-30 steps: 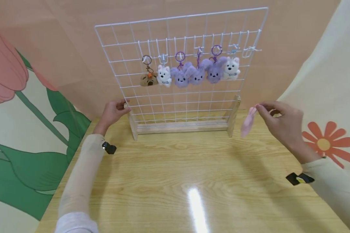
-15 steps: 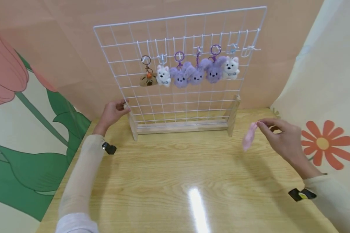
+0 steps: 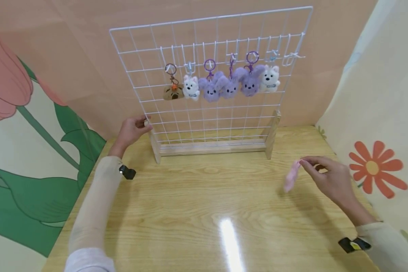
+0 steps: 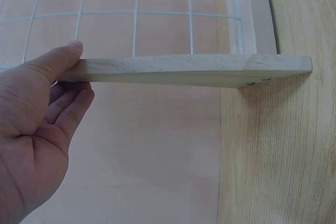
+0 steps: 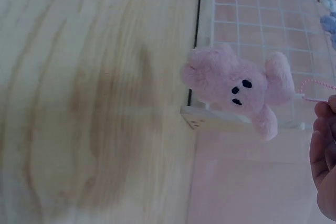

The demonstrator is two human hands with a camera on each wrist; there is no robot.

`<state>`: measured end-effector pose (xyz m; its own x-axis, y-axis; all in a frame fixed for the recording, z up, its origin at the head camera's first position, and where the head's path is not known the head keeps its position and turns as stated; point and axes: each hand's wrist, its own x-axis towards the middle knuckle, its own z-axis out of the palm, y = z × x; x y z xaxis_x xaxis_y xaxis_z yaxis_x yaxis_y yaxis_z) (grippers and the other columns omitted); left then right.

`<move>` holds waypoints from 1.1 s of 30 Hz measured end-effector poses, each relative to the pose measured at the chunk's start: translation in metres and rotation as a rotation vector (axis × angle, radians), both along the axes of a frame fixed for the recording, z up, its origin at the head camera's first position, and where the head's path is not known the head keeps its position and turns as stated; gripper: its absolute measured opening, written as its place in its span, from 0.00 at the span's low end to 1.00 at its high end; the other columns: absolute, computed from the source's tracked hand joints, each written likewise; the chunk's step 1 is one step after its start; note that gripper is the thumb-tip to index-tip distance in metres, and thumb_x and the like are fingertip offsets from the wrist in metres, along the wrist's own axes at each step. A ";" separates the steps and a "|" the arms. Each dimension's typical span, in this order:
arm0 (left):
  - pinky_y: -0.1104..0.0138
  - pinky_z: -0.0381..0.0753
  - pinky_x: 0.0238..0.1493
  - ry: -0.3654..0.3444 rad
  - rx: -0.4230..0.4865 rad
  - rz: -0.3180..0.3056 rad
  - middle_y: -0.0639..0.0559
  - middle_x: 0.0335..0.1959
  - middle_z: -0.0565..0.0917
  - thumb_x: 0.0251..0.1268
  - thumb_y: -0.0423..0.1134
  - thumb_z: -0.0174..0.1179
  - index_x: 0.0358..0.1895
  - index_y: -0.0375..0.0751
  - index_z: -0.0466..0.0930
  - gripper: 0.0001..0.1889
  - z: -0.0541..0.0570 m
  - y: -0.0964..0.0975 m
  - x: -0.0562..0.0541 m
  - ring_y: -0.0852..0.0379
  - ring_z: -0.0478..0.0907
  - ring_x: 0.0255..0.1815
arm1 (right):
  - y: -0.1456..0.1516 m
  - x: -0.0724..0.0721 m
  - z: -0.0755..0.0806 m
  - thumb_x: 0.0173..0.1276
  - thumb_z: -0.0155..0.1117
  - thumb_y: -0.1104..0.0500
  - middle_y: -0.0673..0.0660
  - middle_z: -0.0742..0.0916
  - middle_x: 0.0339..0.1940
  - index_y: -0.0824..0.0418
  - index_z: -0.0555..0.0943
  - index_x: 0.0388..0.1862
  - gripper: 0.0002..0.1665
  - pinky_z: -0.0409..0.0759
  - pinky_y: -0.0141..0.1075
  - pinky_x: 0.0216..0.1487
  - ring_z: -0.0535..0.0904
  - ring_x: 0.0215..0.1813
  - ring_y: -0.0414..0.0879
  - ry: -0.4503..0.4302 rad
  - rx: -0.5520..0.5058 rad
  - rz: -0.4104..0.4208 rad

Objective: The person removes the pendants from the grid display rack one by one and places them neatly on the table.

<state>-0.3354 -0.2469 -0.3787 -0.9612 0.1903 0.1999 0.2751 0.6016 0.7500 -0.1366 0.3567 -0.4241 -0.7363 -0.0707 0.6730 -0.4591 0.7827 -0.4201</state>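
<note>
My left hand [image 3: 130,132] grips the wooden side post [image 4: 184,72] of a white wire grid rack [image 3: 217,111]; in the left wrist view the thumb lies over it and the fingers curl beneath. To the rack's right, my right hand [image 3: 333,177] pinches the pink cord [image 5: 315,81] of a pink plush keychain [image 5: 236,80]. The plush dangles apart from the rack, its face showing in the right wrist view. Hooks on the grid carry a brown plush [image 3: 173,93], two white dog plushes, the left one [image 3: 191,87] and right one [image 3: 270,78], and three purple plushes [image 3: 210,91] between them.
A hook [image 3: 294,56] with nothing on it juts from the grid's right end. The rack stands toward the back of a wood-grain table [image 3: 197,189], with an orange backdrop [image 3: 68,68] behind. Printed flower panels flank both sides, a red flower [image 3: 374,168] on the right.
My right hand has come down toward the table and nearer to me, with the pink plush keychain still hanging from it. The left hand has stayed on the rack's post.
</note>
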 end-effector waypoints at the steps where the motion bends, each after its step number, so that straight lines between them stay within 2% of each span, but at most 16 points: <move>1: 0.54 0.82 0.62 0.001 0.002 -0.003 0.32 0.65 0.78 0.70 0.35 0.67 0.65 0.31 0.78 0.23 0.000 0.000 0.000 0.39 0.81 0.61 | 0.001 0.000 -0.003 0.55 0.79 0.72 0.57 0.91 0.31 0.63 0.91 0.41 0.14 0.74 0.11 0.37 0.73 0.37 0.12 0.002 0.004 0.010; 9: 0.56 0.83 0.61 -0.016 0.005 -0.005 0.32 0.65 0.78 0.70 0.35 0.67 0.66 0.31 0.77 0.24 0.001 0.000 0.000 0.39 0.80 0.62 | 0.002 0.000 -0.028 0.53 0.79 0.73 0.55 0.91 0.29 0.63 0.90 0.39 0.14 0.76 0.12 0.36 0.74 0.37 0.13 -0.019 0.006 0.031; 19: 0.70 0.85 0.55 -0.008 0.006 -0.006 0.32 0.63 0.81 0.70 0.35 0.67 0.66 0.30 0.77 0.24 0.002 0.000 0.000 0.40 0.81 0.60 | -0.009 -0.015 -0.038 0.60 0.77 0.68 0.57 0.91 0.30 0.64 0.90 0.38 0.08 0.75 0.13 0.33 0.72 0.36 0.11 -0.081 -0.019 -0.014; 28: 0.56 0.83 0.61 -0.005 0.006 -0.016 0.32 0.64 0.80 0.70 0.35 0.67 0.66 0.30 0.76 0.25 0.001 -0.002 -0.001 0.39 0.81 0.61 | -0.020 -0.036 -0.048 0.65 0.75 0.63 0.58 0.92 0.32 0.63 0.90 0.40 0.06 0.75 0.12 0.33 0.75 0.35 0.17 -0.156 -0.035 0.004; 33: 0.53 0.82 0.62 -0.003 0.002 -0.012 0.33 0.65 0.79 0.70 0.34 0.67 0.65 0.30 0.77 0.24 0.001 -0.001 -0.002 0.38 0.80 0.62 | -0.025 -0.045 -0.052 0.66 0.75 0.62 0.56 0.92 0.32 0.62 0.90 0.40 0.05 0.74 0.12 0.33 0.78 0.35 0.23 -0.174 -0.017 0.021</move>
